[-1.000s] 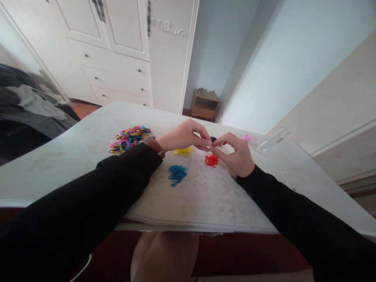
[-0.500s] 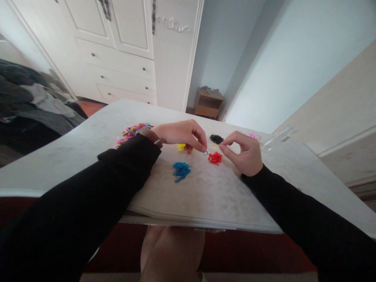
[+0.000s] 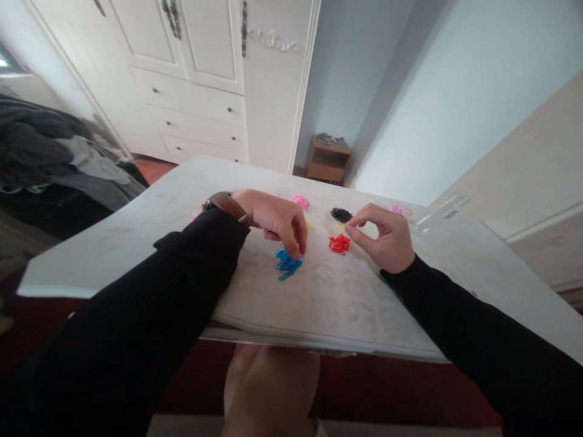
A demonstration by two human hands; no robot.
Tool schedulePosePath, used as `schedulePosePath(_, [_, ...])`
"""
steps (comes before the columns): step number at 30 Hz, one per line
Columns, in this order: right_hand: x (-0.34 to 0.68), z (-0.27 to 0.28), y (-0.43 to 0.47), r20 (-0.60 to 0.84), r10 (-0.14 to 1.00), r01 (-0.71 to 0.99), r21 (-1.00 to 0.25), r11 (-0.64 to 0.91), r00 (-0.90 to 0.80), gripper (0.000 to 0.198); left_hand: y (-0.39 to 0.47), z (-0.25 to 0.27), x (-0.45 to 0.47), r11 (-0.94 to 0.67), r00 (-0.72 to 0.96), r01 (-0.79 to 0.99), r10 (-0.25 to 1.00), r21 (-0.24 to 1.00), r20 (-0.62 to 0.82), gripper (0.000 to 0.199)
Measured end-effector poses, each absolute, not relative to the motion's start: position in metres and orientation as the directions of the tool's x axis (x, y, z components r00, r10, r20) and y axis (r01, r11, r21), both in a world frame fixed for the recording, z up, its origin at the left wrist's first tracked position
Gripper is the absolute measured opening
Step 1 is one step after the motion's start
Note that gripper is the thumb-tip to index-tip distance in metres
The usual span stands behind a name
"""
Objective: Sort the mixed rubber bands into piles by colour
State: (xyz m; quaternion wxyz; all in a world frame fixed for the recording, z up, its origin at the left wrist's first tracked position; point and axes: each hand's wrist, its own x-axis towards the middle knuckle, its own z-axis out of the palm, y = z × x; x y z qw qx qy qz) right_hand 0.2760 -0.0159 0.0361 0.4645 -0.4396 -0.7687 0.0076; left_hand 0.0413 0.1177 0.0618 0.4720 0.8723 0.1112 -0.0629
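Observation:
My left hand (image 3: 280,220) is closed in a pinch at the right edge of a pile of blue rubber bands (image 3: 286,267). A sliver of light blue band shows at its fingertips. My right hand (image 3: 385,237) pinches a small yellow rubber band (image 3: 340,228) between thumb and forefinger. That band hovers between a black pile of bands (image 3: 341,215) and a red pile (image 3: 339,244). Most of the yellow pile (image 3: 308,226) is hidden behind my left hand. Behind it lies a pink pile (image 3: 300,201).
A mixed-colour heap of bands (image 3: 203,206) is mostly covered by my left wrist. Farther right on the white table (image 3: 341,303) are pinkish-purple bands (image 3: 401,210) and a clear plastic container (image 3: 441,212) on its side. A white wardrobe (image 3: 204,109) stands beyond the table.
My left hand has moved left and toward me with the blue band, down to the blue pile. The pink pile has come into view. My right hand keeps its pinch on the yellow band.

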Motion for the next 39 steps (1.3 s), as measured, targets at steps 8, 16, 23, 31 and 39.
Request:
schedulePosePath(8, [0.273, 0.036, -0.015, 0.693, 0.694, 0.662, -0.430, 0.614, -0.195, 0.010, 0.106, 0.063, 0.051, -0.495, 0.931, 0.120, 0.356, 0.860, 0.075, 0.027])
schedulePosePath(16, [0.274, 0.035, -0.014, 0.669, 0.700, 0.650, -0.419, 0.634, -0.251, 0.016, 0.101, 0.050, 0.064, -0.409, 0.937, 0.032, 0.331, 0.912, 0.116, 0.022])
schedulePosePath(23, [0.275, 0.032, -0.015, 0.671, 0.710, 0.651, -0.446, 0.615, -0.211, 0.011, 0.123, 0.055, 0.048, -0.501, 0.806, 0.110, 0.550, 0.858, 0.217, 0.018])
schedulePosePath(31, [0.278, 0.030, -0.012, 0.683, 0.689, 0.630, -0.429, 0.648, -0.243, 0.004, 0.138, 0.049, 0.036, -0.642, 0.778, 0.269, 0.584, 0.718, 0.230, 0.006])
schedulePosePath(39, [0.277, 0.030, -0.012, 0.683, 0.683, 0.622, -0.423, 0.659, -0.259, 0.008, 0.140, 0.046, 0.036, -0.664, 0.774, 0.262, 0.578, 0.700, 0.259, 0.014])
